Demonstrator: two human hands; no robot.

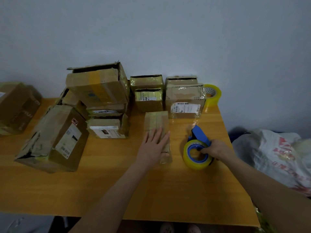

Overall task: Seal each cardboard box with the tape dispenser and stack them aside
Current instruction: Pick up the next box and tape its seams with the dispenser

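Note:
A small flat cardboard box point(156, 121) lies in the middle of the yellow wooden table point(117, 182). My left hand point(154, 145) rests flat on its near half with straight fingers. Right of it stands the blue tape dispenser point(199, 134) with a yellow tape roll point(195, 163); my right hand point(217, 148) grips its handle. Several worn cardboard boxes stand along the back: a tall pile point(101, 91), two stacked small boxes point(149, 95), and a labelled box point(185, 101).
A large battered box point(53, 138) lies at the left, another box point(16, 106) at the far left edge. A spare tape roll point(212, 95) stands at the back right corner. A white plastic bag point(277, 157) lies off the table's right side.

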